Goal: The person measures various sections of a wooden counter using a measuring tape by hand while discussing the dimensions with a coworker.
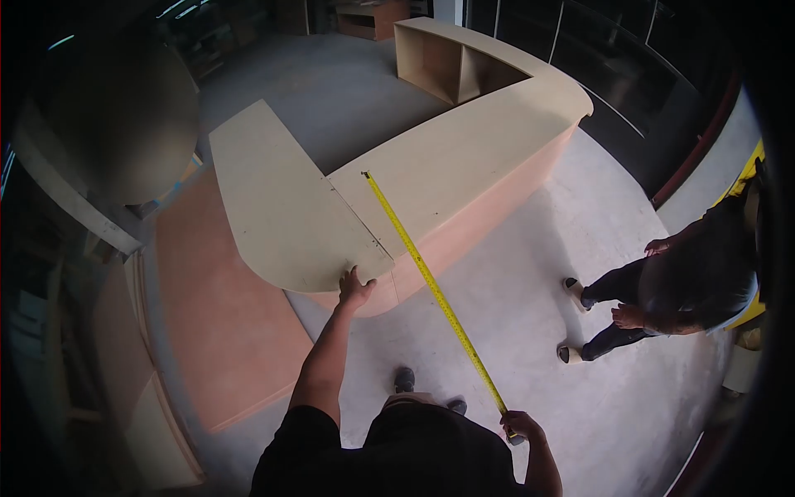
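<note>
A yellow tape measure (447,306) is in my right hand (530,427), the fingers wrapped round its case low at the right. Its long blade slants up and away over a pale wooden counter (480,132), with the hooked end above the counter top; whether the blade touches the wood I cannot tell. My left hand (356,291) is at the rounded near corner of the counter, fingers spread and holding nothing. A seam with small dark marks crosses the counter top just beyond that hand.
Large reddish boards (224,306) lie stacked on the left. To the right another person (696,273) stands on the grey floor (497,331). At the counter's far end is an open-fronted shelf unit (431,62). A wooden box (373,21) stands further back.
</note>
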A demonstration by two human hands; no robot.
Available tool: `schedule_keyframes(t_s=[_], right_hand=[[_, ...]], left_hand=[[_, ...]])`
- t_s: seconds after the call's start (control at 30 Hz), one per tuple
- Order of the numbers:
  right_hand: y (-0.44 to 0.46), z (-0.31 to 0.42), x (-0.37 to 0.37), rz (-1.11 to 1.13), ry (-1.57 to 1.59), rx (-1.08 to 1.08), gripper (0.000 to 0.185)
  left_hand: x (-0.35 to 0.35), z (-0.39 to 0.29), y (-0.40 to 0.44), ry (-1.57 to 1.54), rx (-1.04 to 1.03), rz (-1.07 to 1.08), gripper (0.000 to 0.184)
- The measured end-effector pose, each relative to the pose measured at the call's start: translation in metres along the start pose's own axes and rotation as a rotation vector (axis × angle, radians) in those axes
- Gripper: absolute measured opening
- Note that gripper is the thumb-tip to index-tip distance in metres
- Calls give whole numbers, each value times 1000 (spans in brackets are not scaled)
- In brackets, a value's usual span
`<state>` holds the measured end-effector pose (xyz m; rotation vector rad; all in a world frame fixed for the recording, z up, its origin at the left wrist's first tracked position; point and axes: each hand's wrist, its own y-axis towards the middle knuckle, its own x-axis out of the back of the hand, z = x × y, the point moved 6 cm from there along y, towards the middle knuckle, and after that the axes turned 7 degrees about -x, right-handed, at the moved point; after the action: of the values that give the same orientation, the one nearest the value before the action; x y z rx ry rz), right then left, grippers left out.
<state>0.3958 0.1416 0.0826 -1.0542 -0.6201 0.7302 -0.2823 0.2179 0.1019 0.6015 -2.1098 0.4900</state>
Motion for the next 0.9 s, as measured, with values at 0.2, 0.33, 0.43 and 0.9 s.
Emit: schedule_keyframes(t_s=[0.2, 0.33, 0.43, 0.9], right_hand=[[37, 148, 9, -144, -189, -11, 15], [74, 201, 17, -162, -175, 118, 14], [79, 222, 29, -289, -377, 167, 18], [38, 211, 37, -618, -364, -67, 23]], left_hand=[[-9, -52, -72, 227, 40, 290, 122], [-3, -58, -67, 219, 44, 273, 125], [-4, -53, -67, 245, 7, 241, 128], [-6, -56, -62, 284, -50, 178, 126]])
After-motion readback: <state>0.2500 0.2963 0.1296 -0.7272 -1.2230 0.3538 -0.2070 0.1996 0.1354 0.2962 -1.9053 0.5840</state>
